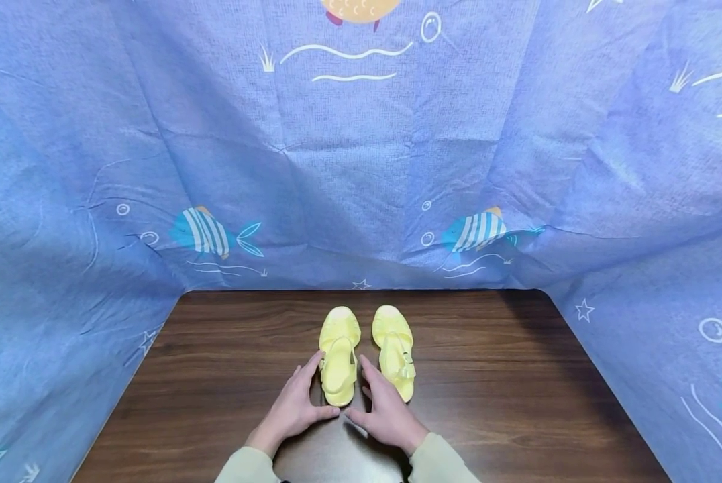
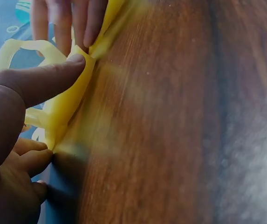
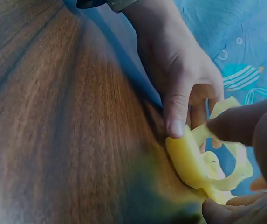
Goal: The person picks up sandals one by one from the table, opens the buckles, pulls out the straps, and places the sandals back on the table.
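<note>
A pair of pale yellow closed-toe sandals lies side by side on a dark wood table, toes pointing away. My left hand (image 1: 294,406) lies along the outer side of the left sandal (image 1: 339,369), its thumb reaching to the heel. Between the two shoes are the extended fingers of my right hand (image 1: 391,414), on the inner side of that same left sandal. In the right wrist view, the left thumb touches the yellow heel (image 3: 189,161), whose strap stands up in a loop. The right sandal (image 1: 391,329) is just beyond the right hand, which partly overlaps it.
The brown wood-grain table (image 1: 216,376) has rounded far corners. Blue cloth (image 1: 349,188) printed with fish, stars and bubbles hangs behind it and along both sides. Pale green sleeves (image 1: 249,465) cover the forearms.
</note>
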A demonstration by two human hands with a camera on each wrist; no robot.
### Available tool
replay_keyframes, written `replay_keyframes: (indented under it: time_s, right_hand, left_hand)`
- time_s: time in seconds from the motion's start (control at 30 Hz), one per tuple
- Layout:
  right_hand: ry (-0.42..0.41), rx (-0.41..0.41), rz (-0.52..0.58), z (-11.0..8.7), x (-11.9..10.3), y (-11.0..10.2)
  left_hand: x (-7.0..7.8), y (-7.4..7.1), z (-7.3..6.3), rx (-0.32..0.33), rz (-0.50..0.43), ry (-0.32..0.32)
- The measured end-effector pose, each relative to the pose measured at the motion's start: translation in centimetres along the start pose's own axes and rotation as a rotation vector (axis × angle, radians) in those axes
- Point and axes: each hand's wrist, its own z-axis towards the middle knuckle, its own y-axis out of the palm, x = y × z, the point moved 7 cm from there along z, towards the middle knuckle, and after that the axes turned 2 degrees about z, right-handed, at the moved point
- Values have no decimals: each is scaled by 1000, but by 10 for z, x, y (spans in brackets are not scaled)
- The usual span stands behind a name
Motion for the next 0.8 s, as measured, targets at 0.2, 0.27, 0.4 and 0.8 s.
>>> replay_keyframes:
  time_s: [0.2,0.27,0.4,0.8]
  right_hand:
    - [73,-43,-6,13,8,7]
    - [86,-51,-8,17,9,7]
    - [102,-54,-23,21,10,7]
    - [54,13,4,16,9,5]
  left_hand:
    - [-1,-3,2,-4,-19,2]
    - [-2,-5,2,0,-29,-2]
    - [-5,-7,2,-3,-27,-15]
    - [-2,-5,-3,-15,-22,-21]
